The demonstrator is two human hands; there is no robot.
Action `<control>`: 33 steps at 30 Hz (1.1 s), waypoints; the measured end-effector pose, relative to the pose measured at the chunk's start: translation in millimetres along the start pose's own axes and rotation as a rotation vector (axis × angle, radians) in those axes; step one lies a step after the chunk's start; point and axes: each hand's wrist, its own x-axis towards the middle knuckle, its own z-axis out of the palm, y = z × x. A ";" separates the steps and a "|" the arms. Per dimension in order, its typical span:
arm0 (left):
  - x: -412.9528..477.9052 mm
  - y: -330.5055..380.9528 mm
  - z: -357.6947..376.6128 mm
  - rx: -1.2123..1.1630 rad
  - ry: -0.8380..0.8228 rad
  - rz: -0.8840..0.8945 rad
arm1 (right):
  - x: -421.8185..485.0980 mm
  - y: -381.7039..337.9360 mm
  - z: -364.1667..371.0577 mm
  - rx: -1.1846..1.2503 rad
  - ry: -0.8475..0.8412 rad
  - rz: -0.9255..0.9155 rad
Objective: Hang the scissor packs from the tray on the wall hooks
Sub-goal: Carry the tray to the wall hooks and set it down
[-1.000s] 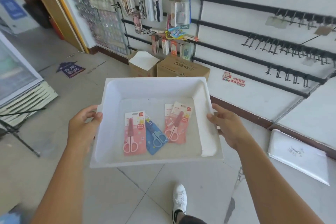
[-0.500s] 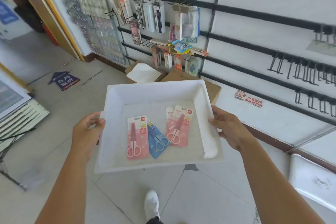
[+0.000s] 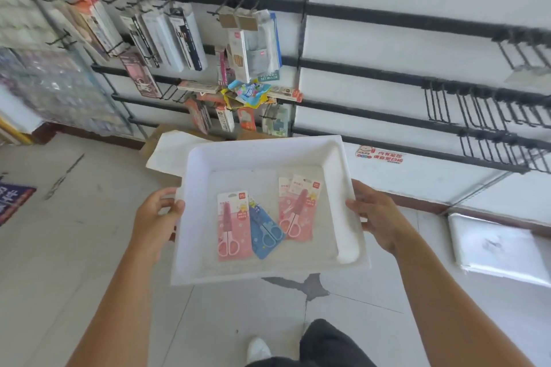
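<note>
I carry a white tray (image 3: pixel 262 152) level in front of me. My left hand (image 3: pixel 156 222) grips its left rim and my right hand (image 3: pixel 374 216) grips its right rim. On the tray floor lie a pink scissor pack (image 3: pixel 231 225) at the left, a blue scissor pack (image 3: pixel 265 231) partly under it, and two overlapping pink scissor packs (image 3: pixel 298 207) at the right. Empty black wall hooks (image 3: pixel 483 112) stick out of rails on the white wall, up and to the right of the tray.
Hanging stationery packs (image 3: pixel 167 39) fill the wall's left section. Cardboard boxes (image 3: pixel 167 135) with a white sheet stand on the floor behind the tray. A second white tray (image 3: pixel 501 250) lies on the floor at the right. My shoe (image 3: pixel 258 348) shows below.
I have walked closer to the wall with the tray; the wall and hooks look larger and nearer. Both hands keep the same grip and the packs have not shifted.
</note>
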 end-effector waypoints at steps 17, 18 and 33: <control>195.0 26.8 124.6 0.196 -0.128 -0.089 | 187.8 -8.3 -27.9 0.061 0.221 0.156; 203.2 27.5 127.9 0.204 -0.136 -0.089 | 193.2 -7.3 -25.9 0.069 0.236 0.170; 314.9 9.1 134.7 0.332 -0.347 -0.065 | 228.5 19.4 54.5 0.152 0.478 0.324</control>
